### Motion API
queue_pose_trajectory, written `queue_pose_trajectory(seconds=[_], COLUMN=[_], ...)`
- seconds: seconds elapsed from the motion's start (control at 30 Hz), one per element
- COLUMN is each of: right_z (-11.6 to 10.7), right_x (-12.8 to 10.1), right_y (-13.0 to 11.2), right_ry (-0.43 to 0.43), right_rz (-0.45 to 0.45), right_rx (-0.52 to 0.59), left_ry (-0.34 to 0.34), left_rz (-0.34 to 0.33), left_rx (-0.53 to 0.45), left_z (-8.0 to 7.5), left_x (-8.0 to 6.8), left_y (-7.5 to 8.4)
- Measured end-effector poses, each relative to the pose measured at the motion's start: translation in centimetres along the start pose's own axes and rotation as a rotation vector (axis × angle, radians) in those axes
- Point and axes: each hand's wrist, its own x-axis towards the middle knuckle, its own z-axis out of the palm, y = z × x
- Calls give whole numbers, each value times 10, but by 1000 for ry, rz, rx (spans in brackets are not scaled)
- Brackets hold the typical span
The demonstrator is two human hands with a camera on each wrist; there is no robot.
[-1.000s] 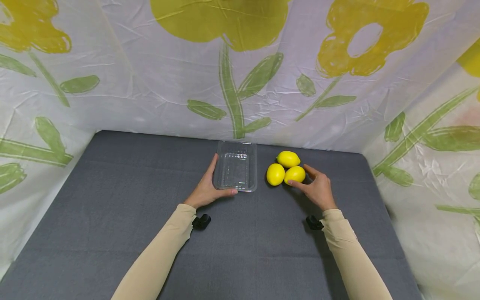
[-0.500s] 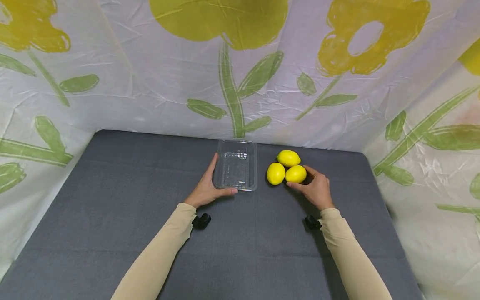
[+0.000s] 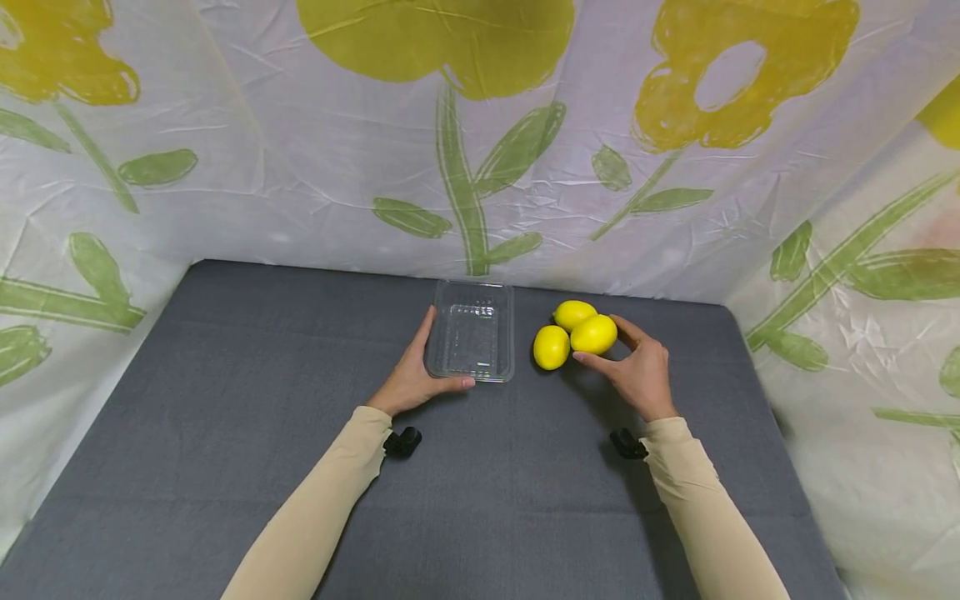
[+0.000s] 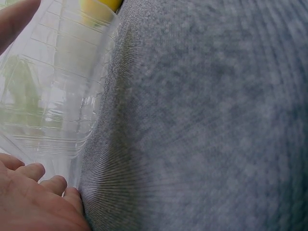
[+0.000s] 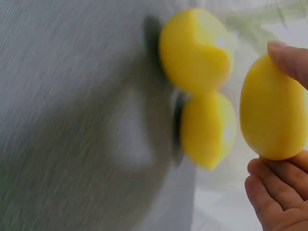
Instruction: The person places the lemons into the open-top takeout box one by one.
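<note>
Lemon [image 3: 594, 334], yellow, oval with pointed ends, held just above the grey surface [image 3: 247, 400] near its far edge, pinched end to end between thumb and fingers of the right hand [image 3: 637, 375]; the right wrist view shows a fingertip on its top and fingers [image 5: 274, 187] cupped under its base. Judged light, firm and smooth-skinned, somewhat slippery, so a hold across the broad middle would sit surer than one on the tapered tips. Two more lemons [image 3: 551, 347] lie on the surface just behind and left of it. Clear plastic tray [image 3: 472, 342], shallow, thin-walled, likely flimsy and apt to slide; left hand [image 3: 412, 379] grips its near left corner, thumb along the front rim.
</note>
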Motion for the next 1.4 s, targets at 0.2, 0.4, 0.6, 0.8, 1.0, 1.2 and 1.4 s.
queue_pose_trajectory(seconds=[0.2, 0.4, 0.6, 0.8, 1.0, 1.2, 1.4], right_z=[11, 27, 47, 67, 84, 100, 114], right_x=[5, 13, 22, 31, 42, 50, 53], right_y=[-27, -50, -66, -76, -82, -86, -88], right_ry=[-31, -82, -152, -240, -317, -365, -432], right_rz=[-68, -95, -99, -102, -121, -181, -186], right_rx=[62, 86, 112, 98, 59, -43, -90], left_ry=[4, 2, 5, -5, -11, -14, -17], left_rz=[-3, -8, -17, -21, -21, -10, 3], left_rx=[-6, -20, -4, 17, 26, 17, 5], left_z=[1, 1, 1, 0, 0, -1, -2], left_x=[-1, -1, -1, -1, -2, -3, -2], left_y=[1, 2, 3, 4, 4, 4, 3])
